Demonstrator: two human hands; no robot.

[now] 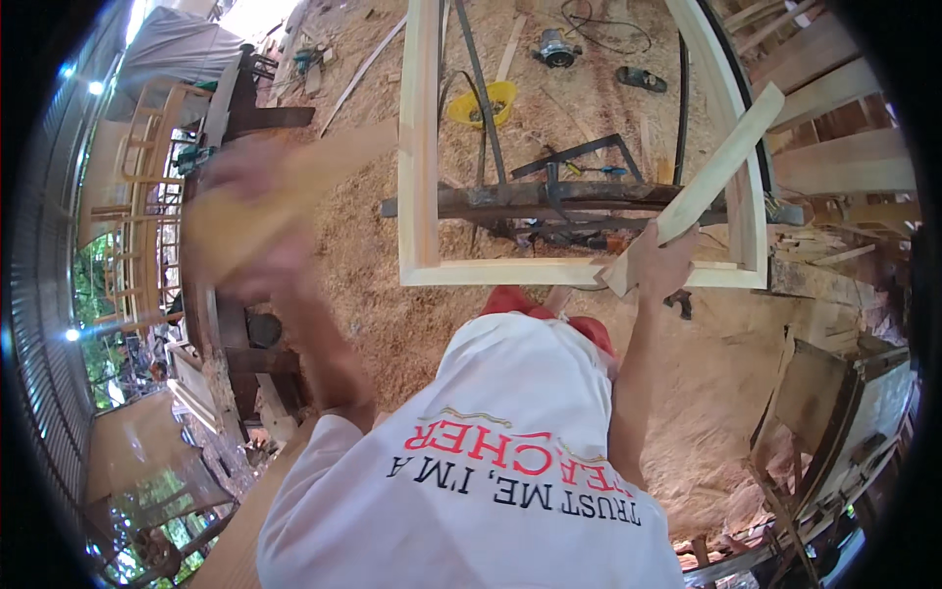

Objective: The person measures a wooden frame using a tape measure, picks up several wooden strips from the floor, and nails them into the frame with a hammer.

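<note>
My left hand point(270, 265) is smeared by motion over the left side. It appears wrapped round a flat wood-coloured piece point(314, 172), also blurred, whose kind I cannot make out. My right hand point(661, 263) is closed on a pale wooden strip point(726, 157) that slants up to the right across the near right corner of a large wooden frame point(420, 196). The strip's near end overlaps the frame's near rail. Partway along, the frame crosses a dark beam point(461, 202).
Inside the frame's outline I see a hammer point(554, 191), a dark angled square point(589, 152), a yellow bowl point(498, 95), a corded power tool point(555, 49) and a sandal point(642, 79). Wood shavings cover the ground. Planks point(844, 162) are stacked at the right; a dark bench point(201, 294) runs along the left.
</note>
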